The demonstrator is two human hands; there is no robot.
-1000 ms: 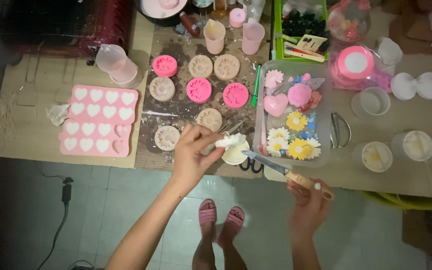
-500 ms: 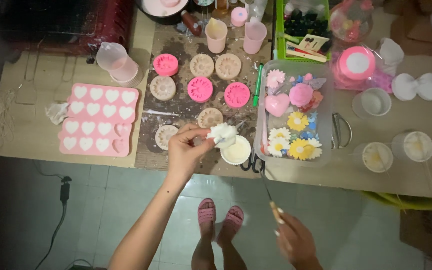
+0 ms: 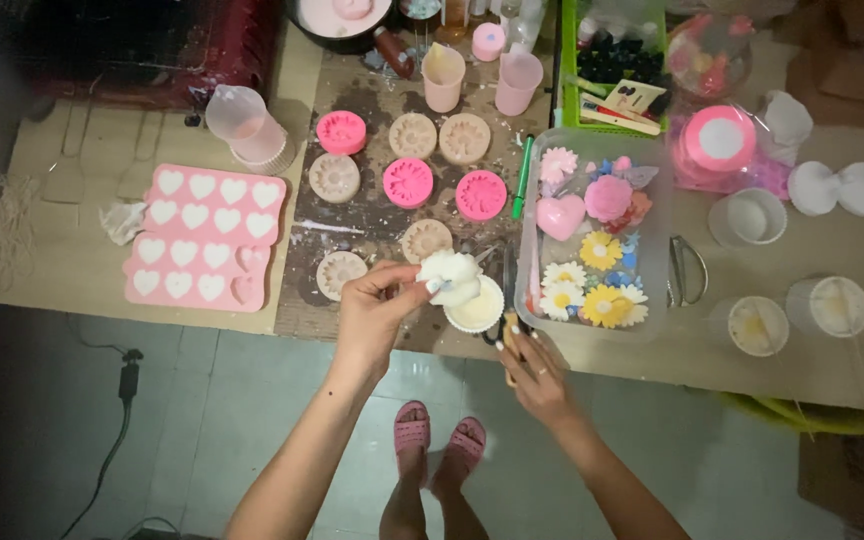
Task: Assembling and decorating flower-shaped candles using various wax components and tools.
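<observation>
White flower piece (image 3: 449, 273), a small cast shape, sits pinched in the left hand (image 3: 377, 315) just above a white cup (image 3: 474, 306) at the table's (image 3: 72, 250) near edge, centre of the frame. The right hand (image 3: 532, 368) is clenched on a wooden-handled knife (image 3: 508, 290), its blade pointing up toward the piece. Judging by the scene, work is partway: the clear tray (image 3: 652, 200) right of centre already holds finished coloured flowers, while round moulds (image 3: 409, 183) and the heart mould (image 3: 204, 238) at left remain filled.
</observation>
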